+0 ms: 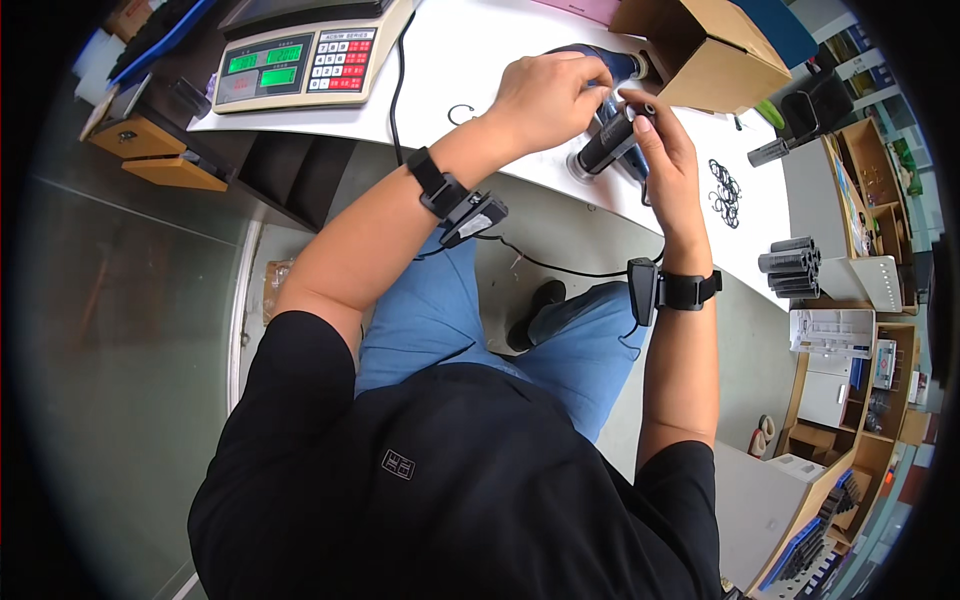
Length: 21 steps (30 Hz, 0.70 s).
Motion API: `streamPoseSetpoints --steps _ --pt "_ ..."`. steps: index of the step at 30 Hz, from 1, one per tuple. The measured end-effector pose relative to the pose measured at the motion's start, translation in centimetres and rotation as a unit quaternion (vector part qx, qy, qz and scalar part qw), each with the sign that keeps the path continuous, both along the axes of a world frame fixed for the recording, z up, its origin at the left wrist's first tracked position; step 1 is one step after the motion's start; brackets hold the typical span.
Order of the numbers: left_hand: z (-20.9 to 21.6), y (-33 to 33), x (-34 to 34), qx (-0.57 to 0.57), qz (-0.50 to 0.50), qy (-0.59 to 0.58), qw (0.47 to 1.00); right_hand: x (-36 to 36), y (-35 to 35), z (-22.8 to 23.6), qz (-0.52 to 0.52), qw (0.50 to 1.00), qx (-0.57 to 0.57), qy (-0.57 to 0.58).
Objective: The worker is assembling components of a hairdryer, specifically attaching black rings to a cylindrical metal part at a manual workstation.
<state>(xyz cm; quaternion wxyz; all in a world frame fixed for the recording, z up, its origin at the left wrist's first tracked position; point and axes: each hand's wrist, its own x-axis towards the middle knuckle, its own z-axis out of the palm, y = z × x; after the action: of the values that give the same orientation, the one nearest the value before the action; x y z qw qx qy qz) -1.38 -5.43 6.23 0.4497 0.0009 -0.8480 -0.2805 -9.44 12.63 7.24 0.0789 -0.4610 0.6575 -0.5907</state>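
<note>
My right hand (pixel 668 165) holds a black cylinder (pixel 606 146) tilted over the front part of the white table, the thumb along its side. The cylinder's lower end meets a clear, shiny round piece (pixel 579 168); whether the two are joined I cannot tell. Just left of the cylinder's upper end, my left hand (pixel 555 95) is closed in a pinch, and what its fingertips hold, if anything, is too small to make out. A dark object with a metallic end (pixel 638 66) lies beyond my left hand. One thin black open ring (pixel 461 115) rests on the table to the left.
A loose pile of black rings (pixel 725 193) lies right of my right hand. An opened cardboard box (pixel 715 60) stands at the back. A digital scale (pixel 300 65) sits at the left, its cable (pixel 397 90) crossing the table. Several black cylinders (pixel 790 265) are grouped at the right edge.
</note>
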Motion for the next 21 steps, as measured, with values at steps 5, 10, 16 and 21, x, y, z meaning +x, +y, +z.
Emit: streamPoseSetpoints --steps 5,10,16,21 --pt "-0.6 -0.7 2.6 -0.118 -0.001 -0.035 0.992 -0.7 -0.1 0.3 0.034 0.996 -0.057 -0.055" --pt "-0.4 0.1 3.6 -0.148 0.003 -0.023 0.989 -1.1 0.6 0.9 0.005 1.000 -0.012 0.010" --pt "-0.4 0.8 3.0 -0.186 -0.008 -0.021 0.982 0.3 -0.6 0.2 -0.132 0.977 0.037 0.163" --pt "-0.3 0.3 1.9 -0.237 -0.035 0.014 0.971 0.4 -0.6 -0.1 -0.107 0.989 -0.023 0.098"
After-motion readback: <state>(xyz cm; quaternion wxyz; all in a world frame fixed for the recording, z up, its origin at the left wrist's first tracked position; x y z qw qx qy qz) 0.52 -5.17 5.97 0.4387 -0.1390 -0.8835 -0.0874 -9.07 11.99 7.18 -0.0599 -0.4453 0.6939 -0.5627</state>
